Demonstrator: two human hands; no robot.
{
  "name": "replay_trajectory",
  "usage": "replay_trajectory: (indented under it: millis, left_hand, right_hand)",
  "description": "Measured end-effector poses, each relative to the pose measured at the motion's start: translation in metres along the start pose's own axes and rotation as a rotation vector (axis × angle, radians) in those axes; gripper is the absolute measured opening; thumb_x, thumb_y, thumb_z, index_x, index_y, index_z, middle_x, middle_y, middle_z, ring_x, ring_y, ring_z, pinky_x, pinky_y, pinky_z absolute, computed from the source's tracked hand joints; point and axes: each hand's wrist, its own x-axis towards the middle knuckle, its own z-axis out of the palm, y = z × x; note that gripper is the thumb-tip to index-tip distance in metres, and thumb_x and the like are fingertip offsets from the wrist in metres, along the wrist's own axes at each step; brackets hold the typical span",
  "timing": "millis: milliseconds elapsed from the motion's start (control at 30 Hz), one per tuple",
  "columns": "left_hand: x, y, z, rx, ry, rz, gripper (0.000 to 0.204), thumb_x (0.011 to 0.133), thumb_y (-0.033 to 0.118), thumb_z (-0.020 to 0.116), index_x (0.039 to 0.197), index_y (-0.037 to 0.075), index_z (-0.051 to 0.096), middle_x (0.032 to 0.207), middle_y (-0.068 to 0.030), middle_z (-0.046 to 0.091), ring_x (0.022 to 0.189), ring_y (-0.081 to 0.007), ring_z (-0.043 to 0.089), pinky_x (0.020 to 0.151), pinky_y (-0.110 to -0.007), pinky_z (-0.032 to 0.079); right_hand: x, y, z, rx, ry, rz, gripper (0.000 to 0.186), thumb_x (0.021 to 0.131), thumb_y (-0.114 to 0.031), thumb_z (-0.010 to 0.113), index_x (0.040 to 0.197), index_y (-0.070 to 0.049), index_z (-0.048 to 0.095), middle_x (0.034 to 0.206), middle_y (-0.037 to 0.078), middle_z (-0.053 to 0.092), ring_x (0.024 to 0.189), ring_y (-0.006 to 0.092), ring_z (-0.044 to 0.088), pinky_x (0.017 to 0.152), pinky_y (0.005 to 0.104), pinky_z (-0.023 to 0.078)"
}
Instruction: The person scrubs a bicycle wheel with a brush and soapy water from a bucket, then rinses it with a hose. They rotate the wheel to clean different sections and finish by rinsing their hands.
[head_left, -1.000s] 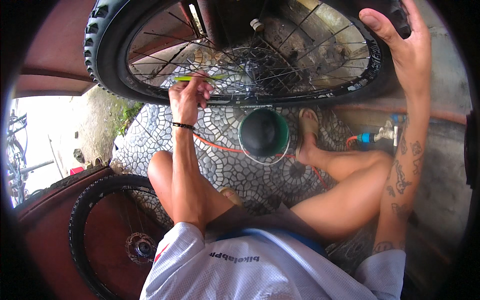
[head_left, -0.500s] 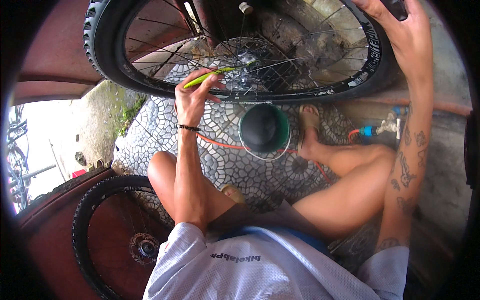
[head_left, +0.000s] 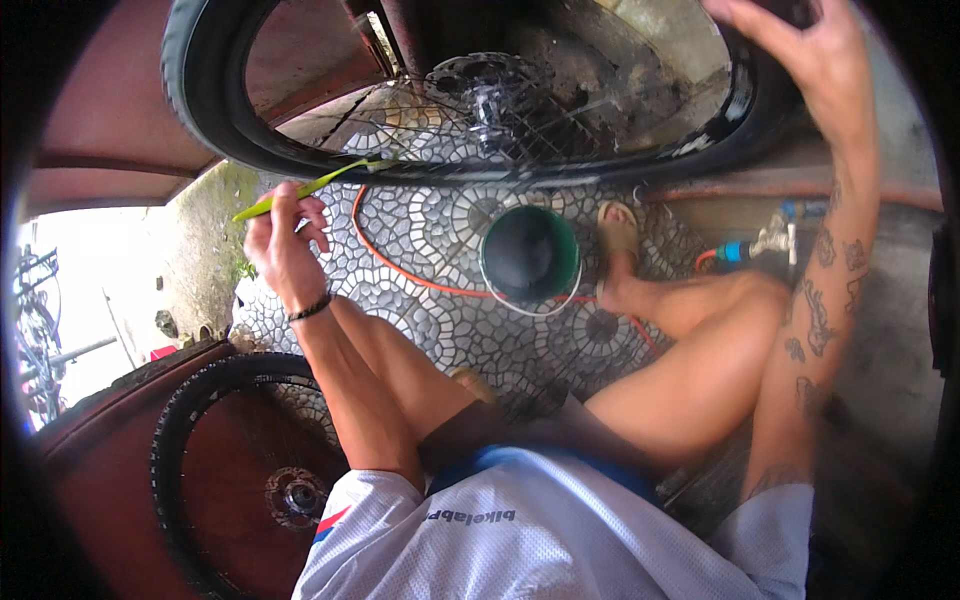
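Note:
My left hand (head_left: 285, 245) grips a slim lime-green brush (head_left: 330, 175), its tip at the lower left of a bicycle wheel's black tyre (head_left: 205, 105). The wheel's hub and brake disc (head_left: 487, 110) are in the middle; its spokes and lower rim are blurred. At the upper right my right hand (head_left: 820, 65) is on the tyre, thumb and fingers around it, fingertips partly out of view.
A green bucket with dark water (head_left: 525, 250) stands on pebble-patterned tiles between my bent legs. An orange hose (head_left: 420, 280) runs behind it toward a wall tap (head_left: 770, 245). A second wheel (head_left: 178, 440) lies lower left by a red panel. Bicycles (head_left: 40, 310) stand outside at left.
My left hand has moved left and down with the brush, away from the hub. My right hand has shifted slightly up and right. The spokes and rim now look blurred, as if turning.

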Motion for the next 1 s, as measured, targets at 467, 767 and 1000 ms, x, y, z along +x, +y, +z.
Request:
replay_trajectory:
  millis: [467, 767, 1000]
  left_hand:
    - [0.013, -0.064, 0.071, -0.053, -0.482, -0.215, 0.030, 0.099, 0.016, 0.070, 0.118, -0.007, 0.067, 0.101, -0.0207, 0.076, 0.085, -0.0213, 0.076, 0.053, -0.026, 0.059]
    - [0.026, -0.082, 0.080, -0.049, -0.522, -0.146, 0.027, 0.103, 0.018, 0.064, 0.115, -0.006, 0.070, 0.098, -0.0182, 0.076, 0.080, -0.0191, 0.075, 0.049, -0.024, 0.055]
    - [0.023, -0.073, 0.077, -0.086, -0.591, -0.220, 0.025, 0.103, 0.014, 0.061, 0.115, -0.006, 0.069, 0.095, -0.0187, 0.075, 0.070, -0.0161, 0.070, 0.045, -0.023, 0.050]
  right_hand:
    - [-0.011, 0.016, 0.020, 0.053, 0.051, -0.223, 0.074, 0.065, -0.005, 0.095, 0.131, 0.000, 0.061, 0.114, 0.003, 0.069, 0.108, 0.0142, 0.063, 0.100, 0.0310, 0.050]
    - [-0.019, 0.025, 0.017, 0.094, 0.065, -0.207, 0.075, 0.065, -0.002, 0.094, 0.133, -0.001, 0.061, 0.119, 0.004, 0.069, 0.111, 0.0130, 0.061, 0.103, 0.0305, 0.049]
    - [-0.016, 0.014, 0.024, 0.196, 0.010, -0.171, 0.073, 0.068, 0.003, 0.091, 0.133, -0.001, 0.059, 0.119, 0.004, 0.069, 0.110, 0.0121, 0.063, 0.098, 0.0299, 0.054]
